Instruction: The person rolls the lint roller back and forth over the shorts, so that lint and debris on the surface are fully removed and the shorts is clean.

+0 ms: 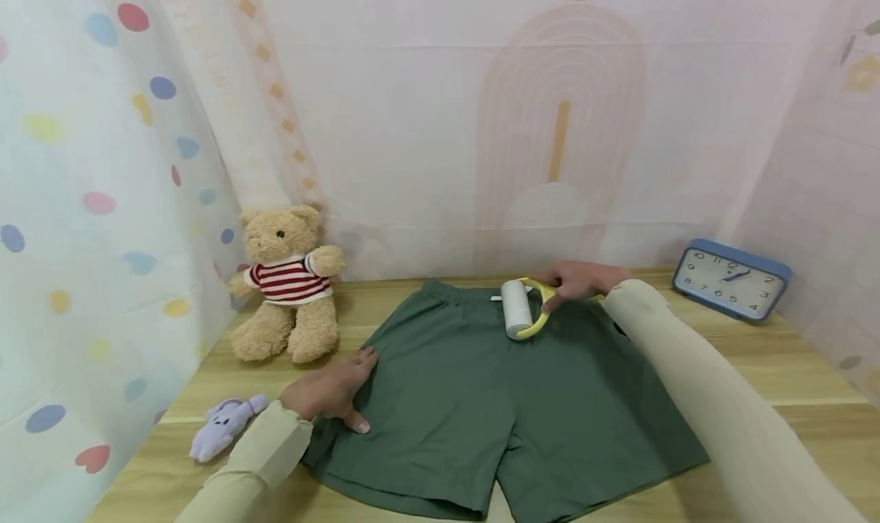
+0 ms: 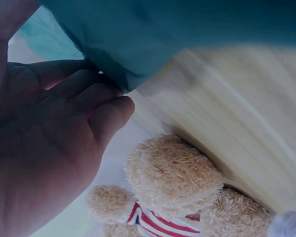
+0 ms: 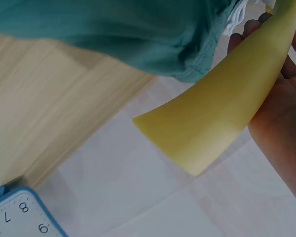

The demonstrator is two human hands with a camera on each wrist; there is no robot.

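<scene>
Dark green shorts (image 1: 440, 401) lie spread out on the wooden table, waistband toward the back. A lint roller with a white roll (image 1: 516, 309) and a yellow handle (image 3: 217, 108) is gripped by my right hand (image 1: 580, 280); the roll sits on the shorts near the waistband. At the left side of the shorts, my left hand (image 1: 333, 389) rests on the cloth with its fingers extended and thumb apart. Up close in the left wrist view, the fingertips of the left hand (image 2: 54, 128) touch the edge of the green fabric.
A teddy bear (image 1: 292, 282) in a striped shirt sits at the back left. Beside my left forearm lies a small purple plush toy (image 1: 223, 429). A blue-framed clock (image 1: 732, 280) stands at the back right. Patterned curtains (image 1: 412, 126) hang behind the table.
</scene>
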